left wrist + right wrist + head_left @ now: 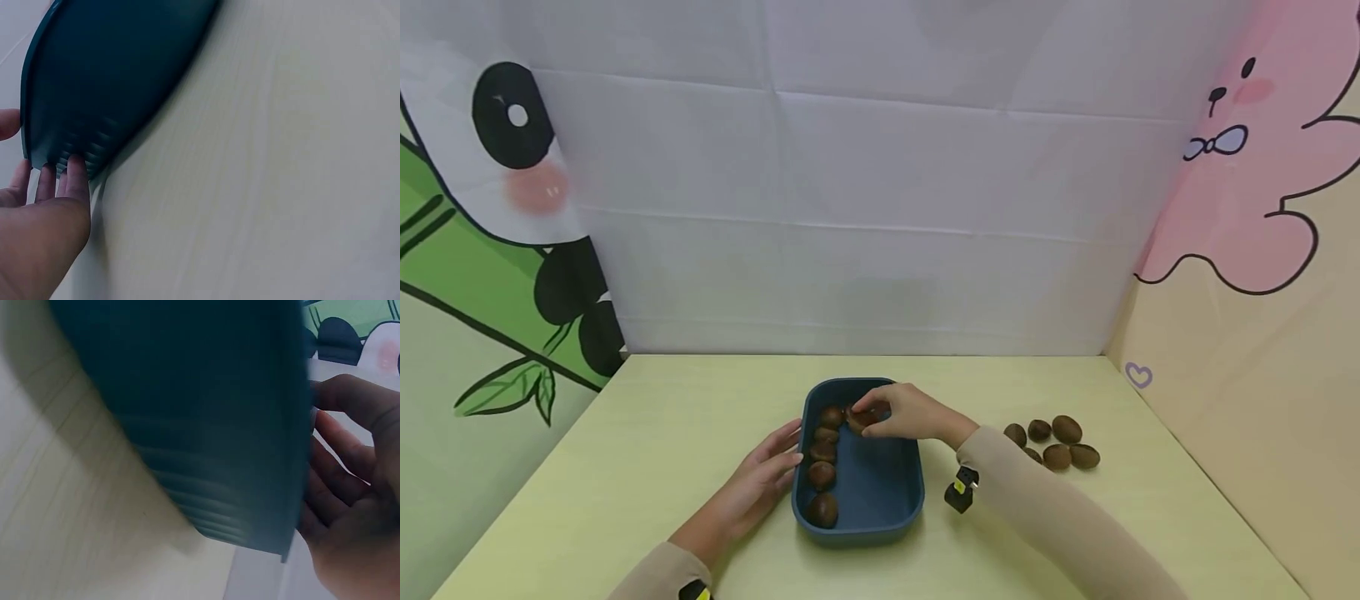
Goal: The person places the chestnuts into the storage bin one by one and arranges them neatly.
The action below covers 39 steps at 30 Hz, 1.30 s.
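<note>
Pinching 1 chestnut [857, 422], the right hand [910, 412] reaches over the box from about 1 o'clock, its thumb and fingertips drawn together on the nut. Held nut sits toward 12 o'clock within the box outline, partly hidden by the fingers; contact with the floor cannot be told.

Blue box [880, 492] rests on the pale table [955, 558]. 5 chestnuts in a row [822, 476] lie inside along its 9 o'clock wall, running from about 11 down to 7 o'clock. The held nut is just beside the row's 11 o'clock end.

Left hand [756, 479] is at 9 o'clock of the box: fingers extended, fingertips against the outer wall, thumb at the rim, no nut in its grasp. Left wrist view shows ridges on the wall near these fingers.

Second group: 6 loose chestnuts [1067, 429] visible on the table at 3 o'clock, well apart from the box, some partly covered by the right sleeve [1052, 508].

Surroundings: white sheet [880, 167] at 12 o'clock; pink cartoon bear [1262, 200] at 2 o'clock.
</note>
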Motion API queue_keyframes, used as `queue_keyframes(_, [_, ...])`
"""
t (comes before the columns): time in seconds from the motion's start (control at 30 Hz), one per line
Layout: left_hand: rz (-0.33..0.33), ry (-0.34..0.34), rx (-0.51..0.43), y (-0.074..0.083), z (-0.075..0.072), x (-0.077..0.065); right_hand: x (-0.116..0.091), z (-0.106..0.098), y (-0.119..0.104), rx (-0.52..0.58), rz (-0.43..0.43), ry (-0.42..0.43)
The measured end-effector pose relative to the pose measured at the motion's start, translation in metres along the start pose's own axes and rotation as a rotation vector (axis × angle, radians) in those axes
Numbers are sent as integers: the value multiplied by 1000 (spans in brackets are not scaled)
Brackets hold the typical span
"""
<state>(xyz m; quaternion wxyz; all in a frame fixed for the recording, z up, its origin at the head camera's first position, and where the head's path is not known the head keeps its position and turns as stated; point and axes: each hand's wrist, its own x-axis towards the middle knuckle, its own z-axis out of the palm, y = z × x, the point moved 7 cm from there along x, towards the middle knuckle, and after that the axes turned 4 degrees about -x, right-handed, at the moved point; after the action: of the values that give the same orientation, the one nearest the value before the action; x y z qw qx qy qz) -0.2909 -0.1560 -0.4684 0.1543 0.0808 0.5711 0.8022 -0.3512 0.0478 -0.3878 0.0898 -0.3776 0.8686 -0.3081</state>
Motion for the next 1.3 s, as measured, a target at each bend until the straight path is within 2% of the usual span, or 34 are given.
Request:
queue_keyframes(0.3, [1,-1,-3,-1,-1,0,11,18,7,-184,9,8])
queue_keyframes(0.53, [0,0,-1,-1,-1,1,16,26,12,-363,100,24])
queue_keyframes(0.67, [-2,3,2,-1,-1,1,16,30,13,-441,112,46])
queue_keyframes(1.13, [4,14,8,-1,-3,0,15,29,8,-394,127,105])
queue_keyframes(1.3, [7,2,12,1,-1,-1,14,26,7,-341,95,116])
